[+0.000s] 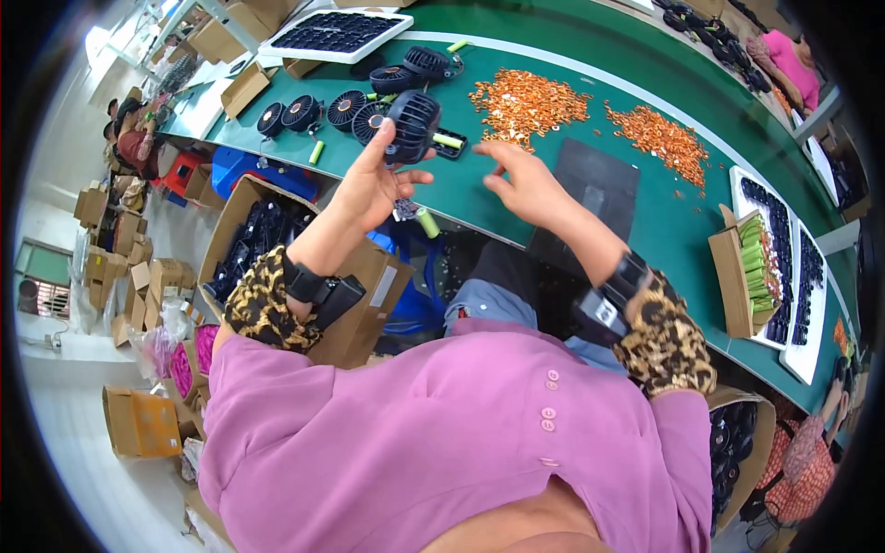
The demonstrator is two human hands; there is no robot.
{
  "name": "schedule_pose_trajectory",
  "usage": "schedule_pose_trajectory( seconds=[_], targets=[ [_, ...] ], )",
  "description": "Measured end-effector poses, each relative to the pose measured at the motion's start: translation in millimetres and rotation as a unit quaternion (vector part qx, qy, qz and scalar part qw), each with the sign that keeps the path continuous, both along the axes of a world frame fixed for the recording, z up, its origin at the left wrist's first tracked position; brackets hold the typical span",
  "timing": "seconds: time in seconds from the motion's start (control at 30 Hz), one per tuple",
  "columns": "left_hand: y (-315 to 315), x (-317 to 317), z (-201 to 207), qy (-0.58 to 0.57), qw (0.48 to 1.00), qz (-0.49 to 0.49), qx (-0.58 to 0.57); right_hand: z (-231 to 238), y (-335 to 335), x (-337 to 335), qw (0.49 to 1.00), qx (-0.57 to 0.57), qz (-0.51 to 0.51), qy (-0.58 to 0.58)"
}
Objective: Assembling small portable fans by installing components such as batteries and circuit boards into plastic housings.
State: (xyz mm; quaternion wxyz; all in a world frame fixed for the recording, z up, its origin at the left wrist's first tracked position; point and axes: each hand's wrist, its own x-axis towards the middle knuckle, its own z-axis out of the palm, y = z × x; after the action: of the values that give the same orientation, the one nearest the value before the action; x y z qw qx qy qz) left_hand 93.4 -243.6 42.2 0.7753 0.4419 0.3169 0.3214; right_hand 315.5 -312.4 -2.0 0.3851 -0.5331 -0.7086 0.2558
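Observation:
My left hand is closed around a round black fan head, lifted above the near edge of the green table. A green cylindrical battery hangs on wires below that hand. My right hand is to the right of the fan head, apart from it, fingers curved and spread, with nothing visible in them. Between the hands, a small black casing with a pale green battery lies on the table. Several more black fan heads with wires and batteries lie behind my left hand.
Orange small parts are heaped mid-table, with a second heap further right. A dark mat overhangs the near edge. White trays of black parts and a carton of green batteries flank the workspace. A carton of black parts stands lower left.

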Motion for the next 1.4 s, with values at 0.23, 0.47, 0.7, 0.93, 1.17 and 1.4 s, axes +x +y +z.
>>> schedule_pose_trajectory(
  seconds=[0.23, 0.47, 0.7, 0.93, 1.17, 1.4],
  targets=[
    [40.4, -37.2, -16.8, 0.003, 0.997, 0.062, -0.043, -53.0, 71.2, -23.0, 0.997, 0.022, -0.049, -0.057],
    [73.5, -58.9, -26.1, 0.025, 0.993, 0.115, -0.020, -40.7, 58.8, -62.0, 0.993, -0.112, -0.029, -0.030],
    [26.6, -40.9, 23.6, 0.082, 0.996, -0.005, -0.042, -42.7, 55.3, -69.9, 0.995, -0.046, 0.075, -0.040],
    [15.6, 45.2, -24.7, 0.059, 0.996, -0.043, -0.048, -17.1, -6.9, 15.8, 0.994, -0.054, -0.039, -0.090],
    [111.7, 46.6, -85.4, 0.246, 0.950, 0.116, 0.156, 18.0, -224.6, 120.1, 0.932, 0.118, -0.342, -0.038],
    [170.2, 53.4, -108.1, 0.464, 0.712, 0.054, 0.525, 19.4, -459.6, 199.1, 0.648, 0.105, -0.752, -0.052]
  ],
)
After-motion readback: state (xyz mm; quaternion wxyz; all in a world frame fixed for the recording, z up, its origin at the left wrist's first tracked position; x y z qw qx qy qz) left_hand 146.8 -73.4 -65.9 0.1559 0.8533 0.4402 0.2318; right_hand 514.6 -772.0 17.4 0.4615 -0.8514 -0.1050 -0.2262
